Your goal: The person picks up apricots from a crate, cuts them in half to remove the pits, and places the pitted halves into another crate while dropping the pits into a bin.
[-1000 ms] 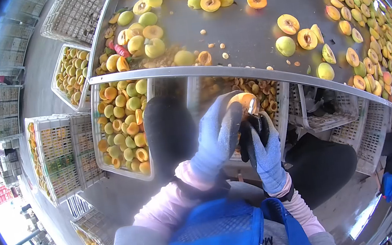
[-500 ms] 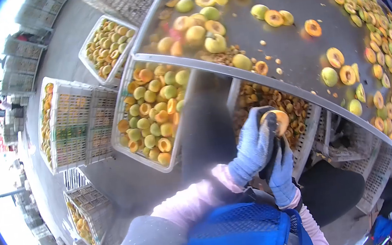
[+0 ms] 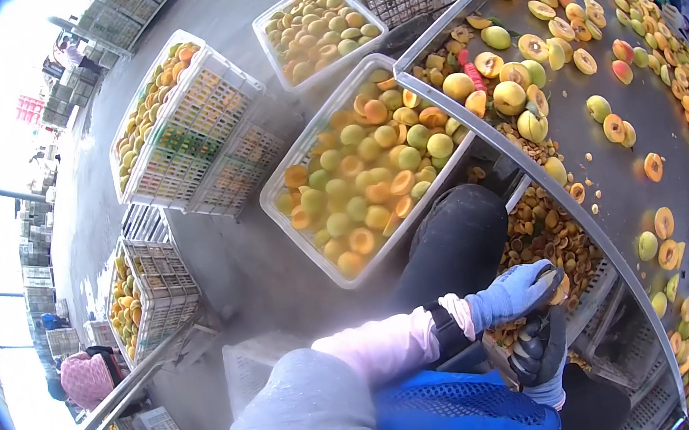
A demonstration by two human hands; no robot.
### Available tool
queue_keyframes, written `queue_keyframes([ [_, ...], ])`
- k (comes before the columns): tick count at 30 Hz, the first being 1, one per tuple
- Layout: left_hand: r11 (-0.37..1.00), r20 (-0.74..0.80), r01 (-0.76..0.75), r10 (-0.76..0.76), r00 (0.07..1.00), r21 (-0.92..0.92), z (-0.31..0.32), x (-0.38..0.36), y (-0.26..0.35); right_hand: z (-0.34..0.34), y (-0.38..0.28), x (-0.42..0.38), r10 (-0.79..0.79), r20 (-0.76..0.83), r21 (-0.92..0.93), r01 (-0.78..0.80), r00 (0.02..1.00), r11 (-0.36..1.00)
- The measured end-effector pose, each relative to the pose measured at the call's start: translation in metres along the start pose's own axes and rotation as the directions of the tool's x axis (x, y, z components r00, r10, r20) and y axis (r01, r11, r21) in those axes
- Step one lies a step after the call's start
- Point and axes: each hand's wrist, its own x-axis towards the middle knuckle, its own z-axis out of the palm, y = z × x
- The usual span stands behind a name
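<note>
My left hand [image 3: 513,293], in a blue glove with a dark palm, is closed with its fingers bent over a piece of yellow peach [image 3: 560,288], which shows orange beneath the fingertips. Just below it, my right hand [image 3: 540,350] is turned so its black-coated palm side shows. Its fingers are curled in, and whatever they may hold is hidden. Both hands are over a crate of brown pits and scraps [image 3: 542,229] beneath the table edge. On the metal table [image 3: 562,132] lie whole peaches and cut halves, several close to a red object [image 3: 471,70].
A crate of peaches [image 3: 361,280] stands left of my knee [image 3: 462,226], with another full crate [image 3: 285,80] behind it. Stacked crates [image 3: 203,116] rise farther left. The table's raised metal rim [image 3: 566,201] runs beside my hands. A person in a pink head covering [image 3: 88,380] is at far left.
My view has swung, so the table and crates sit farther right. My hands, previously pressed together around a peach half, are now slightly apart, the right hand lower with its palm side showing.
</note>
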Motion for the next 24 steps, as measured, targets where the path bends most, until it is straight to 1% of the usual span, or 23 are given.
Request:
queue_keyframes([
  [1,0.979,0.088,0.032,-0.015,0.996,-0.203,-0.005,0.006,-0.001,0.003,0.000,0.000,-0.008,0.020,-0.008,0.008,1.000,1.000],
  [2,0.916,0.178,0.078,-0.008,0.984,-0.393,-0.011,0.011,-0.003,0.008,0.000,-0.001,-0.005,0.015,-0.052,0.006,1.000,0.999],
  [3,0.887,0.298,0.145,-0.009,0.955,-0.438,-0.021,0.013,-0.001,0.010,0.001,0.001,0.011,0.018,0.000,-0.011,1.000,1.000],
  [5,0.902,0.284,0.099,0.027,0.958,-0.421,-0.017,0.023,-0.015,0.012,0.004,0.004,0.039,0.023,0.104,-0.041,0.999,0.994],
  [6,0.960,0.180,-0.010,0.062,0.982,-0.280,-0.017,0.019,-0.014,0.014,0.004,0.006,0.068,0.127,0.176,-0.090,0.990,0.980],
  [7,0.988,0.078,-0.100,0.109,0.991,-0.119,-0.018,0.014,-0.012,0.015,0.005,0.006,0.092,0.232,0.243,-0.149,0.968,0.958],
  [8,0.992,0.011,-0.103,0.104,0.995,-0.076,-0.017,0.009,-0.011,0.016,0.007,0.006,0.108,0.330,0.306,-0.214,0.938,0.928],
  [10,0.997,-0.039,-0.079,0.079,0.996,0.010,-0.023,-0.003,0.004,0.021,0.007,0.009,0.166,0.466,0.432,-0.387,0.869,0.815],
  [11,0.997,-0.064,-0.066,0.069,0.996,0.050,-0.026,-0.006,0.008,0.023,0.006,0.010,0.182,0.532,0.478,-0.471,0.827,0.742],
  [12,0.994,-0.058,-0.105,0.105,0.993,0.007,-0.026,-0.004,0.001,0.024,0.007,0.015,0.140,0.610,0.474,-0.500,0.780,0.725],
  [13,0.982,-0.023,-0.079,0.076,0.997,-0.172,-0.024,-0.002,-0.005,0.025,0.011,0.022,0.094,0.682,0.467,-0.530,0.726,0.708],
  [14,0.937,0.018,-0.046,0.056,0.998,-0.347,-0.020,0.001,-0.012,0.026,0.016,0.028,0.047,0.744,0.457,-0.559,0.666,0.692],
  [15,0.861,0.064,-0.006,0.045,0.997,-0.509,-0.013,0.004,-0.023,0.033,0.018,0.032,-0.003,0.799,0.444,-0.587,0.601,0.677],
  [16,0.943,-0.082,-0.129,0.109,0.991,-0.308,0.000,0.007,-0.049,0.044,0.015,0.042,-0.112,0.934,0.294,-0.551,0.339,0.781],
  [17,0.653,0.187,0.469,-0.455,0.871,-0.595,-0.029,-0.014,0.006,0.048,0.012,0.039,-0.253,0.897,0.418,-0.510,0.363,0.752],
  [18,0.674,0.066,0.336,-0.393,0.917,-0.658,-0.041,-0.026,0.016,0.053,0.008,0.037,-0.388,0.841,0.535,-0.473,0.378,0.700],
  [19,0.730,-0.093,0.099,-0.218,0.971,-0.676,-0.048,-0.024,0.006,0.046,0.003,0.028,-0.462,0.688,0.695,-0.325,0.560,0.642],
  [20,0.740,-0.247,-0.145,-0.030,0.968,-0.657,-0.062,-0.026,0.009,0.040,0.001,0.027,-0.407,0.627,0.703,-0.258,0.664,0.663],
  [21,0.850,-0.397,-0.377,0.224,0.890,-0.367,-0.090,-0.029,0.008,0.032,-0.003,0.025,-0.336,0.552,0.694,-0.198,0.763,0.692],
  [22,0.827,-0.498,-0.434,0.223,0.838,-0.359,-0.128,-0.042,0.026,0.027,-0.006,0.025,-0.260,0.461,0.676,-0.146,0.848,0.723],
  [23,0.899,-0.672,-0.434,0.290,0.681,-0.052,-0.156,-0.040,0.015,0.022,-0.005,0.025,-0.225,0.462,0.633,-0.141,0.858,0.761],
  [24,0.893,-0.719,-0.412,0.166,0.674,-0.180,-0.189,-0.039,0.007,0.017,-0.002,0.024,-0.193,0.459,0.591,-0.135,0.867,0.795],
])
